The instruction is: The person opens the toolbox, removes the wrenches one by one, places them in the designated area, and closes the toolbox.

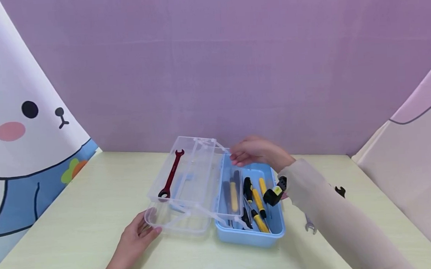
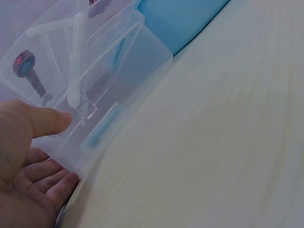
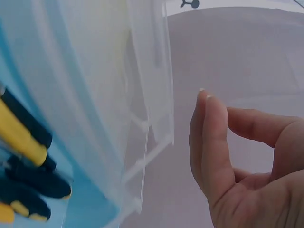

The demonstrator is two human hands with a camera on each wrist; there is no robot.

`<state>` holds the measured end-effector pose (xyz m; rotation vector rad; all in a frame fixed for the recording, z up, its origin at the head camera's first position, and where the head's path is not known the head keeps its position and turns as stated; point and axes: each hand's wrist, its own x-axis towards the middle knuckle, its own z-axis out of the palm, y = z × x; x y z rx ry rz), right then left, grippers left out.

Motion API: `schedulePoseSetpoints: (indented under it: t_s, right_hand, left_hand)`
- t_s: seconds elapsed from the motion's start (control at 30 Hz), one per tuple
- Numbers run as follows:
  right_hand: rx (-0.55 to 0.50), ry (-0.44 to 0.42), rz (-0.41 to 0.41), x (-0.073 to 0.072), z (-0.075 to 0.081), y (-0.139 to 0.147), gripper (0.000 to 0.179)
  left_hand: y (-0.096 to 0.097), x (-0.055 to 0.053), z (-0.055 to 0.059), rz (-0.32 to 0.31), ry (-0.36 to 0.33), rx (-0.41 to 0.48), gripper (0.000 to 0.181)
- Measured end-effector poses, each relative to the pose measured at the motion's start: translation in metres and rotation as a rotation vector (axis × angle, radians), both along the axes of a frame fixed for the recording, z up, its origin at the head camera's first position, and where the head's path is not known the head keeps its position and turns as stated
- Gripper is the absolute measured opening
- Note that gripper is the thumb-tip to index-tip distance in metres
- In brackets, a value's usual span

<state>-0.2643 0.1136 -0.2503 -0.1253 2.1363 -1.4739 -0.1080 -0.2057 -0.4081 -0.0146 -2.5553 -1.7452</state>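
Note:
A toolbox with a blue base (image 1: 250, 240) stands open, its clear plastic lid (image 1: 191, 229) folded out to the left. My left hand (image 1: 135, 240) holds the lid's near left corner, with the thumb on one side and fingertips at the lower edge in the left wrist view. Above the lid, a clear tray (image 1: 198, 164) carries a red wrench (image 1: 173, 173). Over the back of the base hovers my right hand (image 1: 254, 150), fingers loosely bent and nothing between them. In the right wrist view it is apart from the clear plastic.
Several yellow-and-black screwdrivers (image 1: 257, 203) lie in the base, partly under another clear tray. A black tool (image 1: 275, 194) sits at its right rim. On the table to the right are a silver wrench (image 1: 309, 225) and a dark wrench end (image 1: 340, 191). A purple cloth (image 1: 234, 68) hangs behind.

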Motion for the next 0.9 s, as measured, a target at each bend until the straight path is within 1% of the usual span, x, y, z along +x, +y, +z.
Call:
schedulePoseSetpoints:
  t_s: [0.07,0.17,0.27,0.37,0.57,0.8,0.9]
  right_hand:
    - [-0.018,0.002,0.006,0.000,0.001,-0.006,0.033]
    - [-0.073,-0.014,0.025,0.000,0.002,-0.017,0.036]
    - [-0.131,-0.041,0.035,-0.001,0.003,-0.028,0.038]
    - [-0.162,-0.065,0.058,-0.001,0.004,-0.039,0.040]
    - [-0.200,-0.102,0.083,-0.002,0.004,-0.061,0.041]
    - [-0.210,-0.137,0.100,-0.004,0.006,-0.085,0.041]
    - [-0.215,-0.148,0.094,-0.005,0.007,-0.095,0.041]
  left_hand:
    - [0.000,0.000,0.000,0.003,0.003,-0.001,0.057]
    - [0.000,0.000,0.000,0.004,0.002,-0.007,0.057]
    - [0.000,0.000,0.001,0.002,-0.007,-0.004,0.057]
    - [0.000,0.000,0.001,0.002,-0.014,0.003,0.057]
    - [0.000,0.000,0.002,0.004,-0.004,0.002,0.056]
    - [0.002,0.002,0.002,0.005,0.006,0.006,0.056]
    - [0.003,0.001,0.003,0.001,0.009,0.002,0.056]
